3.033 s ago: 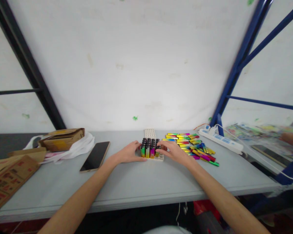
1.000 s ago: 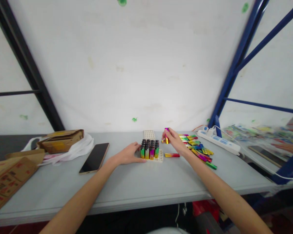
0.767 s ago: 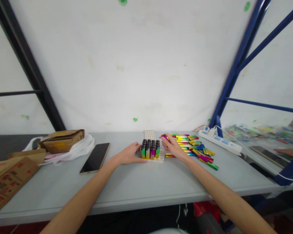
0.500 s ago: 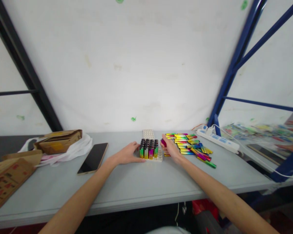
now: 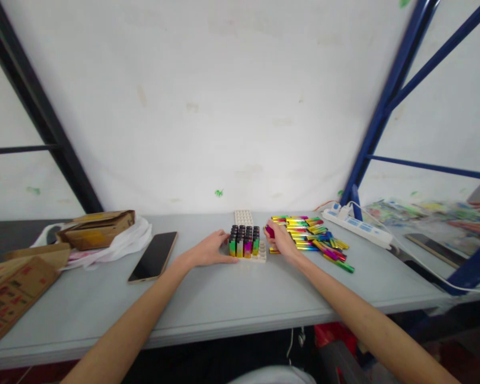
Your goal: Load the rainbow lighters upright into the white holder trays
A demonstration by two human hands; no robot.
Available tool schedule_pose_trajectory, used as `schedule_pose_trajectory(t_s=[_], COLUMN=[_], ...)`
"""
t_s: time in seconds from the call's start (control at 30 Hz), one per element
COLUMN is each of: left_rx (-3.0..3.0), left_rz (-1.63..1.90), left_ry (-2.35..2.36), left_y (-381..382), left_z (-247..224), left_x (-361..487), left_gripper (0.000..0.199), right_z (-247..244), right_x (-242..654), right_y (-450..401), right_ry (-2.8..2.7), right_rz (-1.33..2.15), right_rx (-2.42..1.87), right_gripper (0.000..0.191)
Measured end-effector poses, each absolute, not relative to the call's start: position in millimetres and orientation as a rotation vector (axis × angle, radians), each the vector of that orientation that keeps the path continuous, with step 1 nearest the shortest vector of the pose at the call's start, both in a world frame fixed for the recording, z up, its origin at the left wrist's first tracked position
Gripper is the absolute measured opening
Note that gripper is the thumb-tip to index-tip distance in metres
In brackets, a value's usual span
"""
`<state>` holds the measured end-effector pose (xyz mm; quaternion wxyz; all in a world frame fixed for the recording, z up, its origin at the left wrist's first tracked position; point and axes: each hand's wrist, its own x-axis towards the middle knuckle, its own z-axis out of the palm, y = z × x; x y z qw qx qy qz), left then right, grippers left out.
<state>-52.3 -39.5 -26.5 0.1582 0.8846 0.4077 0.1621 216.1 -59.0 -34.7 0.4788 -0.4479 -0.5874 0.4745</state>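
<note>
Upright lighters (image 5: 244, 242) with black tops and shiny coloured bodies stand in rows in a white tray (image 5: 259, 259). Empty holes show along the tray's right side. My left hand (image 5: 212, 248) grips the tray at its left end, thumb along the front and fingers at the back corner. Just right of the tray, my right hand (image 5: 280, 239) is closed around a purple-pink lighter (image 5: 269, 231), which its fingers partly cover. Beside and beyond that hand lies a loose pile of shiny lighters (image 5: 304, 229) in gold, green, red and blue.
A second white holed tray (image 5: 244, 217) lies by the wall. On the left are a phone (image 5: 153, 257), a white plastic bag (image 5: 132, 241) and cardboard boxes (image 5: 98, 230). A power strip (image 5: 358, 229) with a white cable sits at the back right, near a blue metal post (image 5: 378, 117).
The view has tilted very slightly. My right hand has shifted a little, still with the purple-pink lighter beside the tray. My left hand stays at the tray.
</note>
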Motion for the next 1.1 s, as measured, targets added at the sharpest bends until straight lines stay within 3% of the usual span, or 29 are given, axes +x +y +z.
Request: schedule_pose_trajectory(t_s=[0.13, 0.5, 1.1], left_rx=[2.532, 2.519, 2.539], left_rz=[0.454, 0.481, 0.480], left_ry=[1.184, 1.149, 1.150], left_y=[-40.1, -41.3, -40.9], left_z=[-26.6, -25.9, -26.6], left_x=[-52.6, -52.5, -52.2], left_gripper=[0.071, 0.070, 0.072], right_z=[-28.5, -18.2, -13.1], right_x=[219.3, 222.3, 232.4], right_y=[-62.0, -78.2, -80.7], right_ry=[-1.516, -2.010, -2.186], right_rz=[1.110, 0.511, 0.499], right_rx=[-0.913, -0.852, -0.917], right_gripper=[0.060, 0.030, 0.027])
